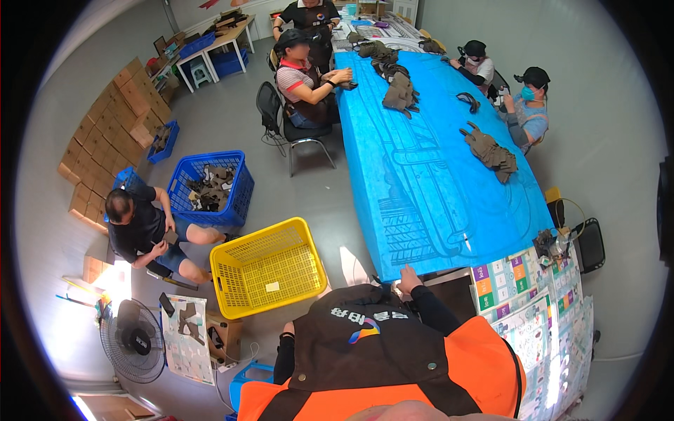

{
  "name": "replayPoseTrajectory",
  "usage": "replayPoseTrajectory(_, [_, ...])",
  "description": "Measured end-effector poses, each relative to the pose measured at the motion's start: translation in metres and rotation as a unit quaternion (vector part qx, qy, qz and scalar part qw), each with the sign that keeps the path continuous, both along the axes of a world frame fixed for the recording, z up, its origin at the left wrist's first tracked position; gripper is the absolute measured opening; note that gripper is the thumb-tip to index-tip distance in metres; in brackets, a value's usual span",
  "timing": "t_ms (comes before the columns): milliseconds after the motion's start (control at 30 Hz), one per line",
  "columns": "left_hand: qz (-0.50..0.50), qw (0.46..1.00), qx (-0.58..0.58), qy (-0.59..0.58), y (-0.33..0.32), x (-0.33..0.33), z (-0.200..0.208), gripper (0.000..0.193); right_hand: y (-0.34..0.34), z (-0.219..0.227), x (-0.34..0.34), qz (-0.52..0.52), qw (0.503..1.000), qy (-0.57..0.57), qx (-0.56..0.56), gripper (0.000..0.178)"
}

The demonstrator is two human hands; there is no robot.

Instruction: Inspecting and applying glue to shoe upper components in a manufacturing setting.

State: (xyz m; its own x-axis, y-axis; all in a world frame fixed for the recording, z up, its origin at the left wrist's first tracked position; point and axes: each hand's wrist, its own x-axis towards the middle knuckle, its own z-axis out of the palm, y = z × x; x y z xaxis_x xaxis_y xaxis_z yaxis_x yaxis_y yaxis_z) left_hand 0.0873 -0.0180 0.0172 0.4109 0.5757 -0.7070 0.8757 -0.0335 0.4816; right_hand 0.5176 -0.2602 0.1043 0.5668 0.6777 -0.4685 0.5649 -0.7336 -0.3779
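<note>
Gloves (491, 153) on the blue-covered table (491, 235) could slide if the right hand (407, 281), at its near edge, tugged; cannot tell if it or the left hand (288, 328) grips.

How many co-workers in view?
5: dark-shirt person near the big blue crate; striped-shirt person left of the blue table; standing person beyond; white-shirt person and blue-shirt person at its right. More may be hidden.

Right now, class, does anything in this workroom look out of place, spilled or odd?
Nothing looks spilled or damaged on the blue table cover near the wearer's right hand. One mild oddity: the yellow crate shows only a small pale patch inside, while the nearby blue crate is piled with gloves.
</note>
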Motion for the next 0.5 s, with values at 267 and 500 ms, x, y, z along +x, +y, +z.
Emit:
replayPoseTrajectory(267, [-0.015,1.0,0.006,-0.014,0.0025,-0.0001,0.0016,0.033,0.0003,-0.0029,-0.0012,0.012,1.0,-0.017,-0.002,0.062])
replayPoseTrajectory(500, [-0.026,0.999,0.01,-0.027,0.0023,-0.003,0.0014,0.034,-0.0007,-0.0009,-0.0023,0.001,1.0,-0.01,0.007,0.059])
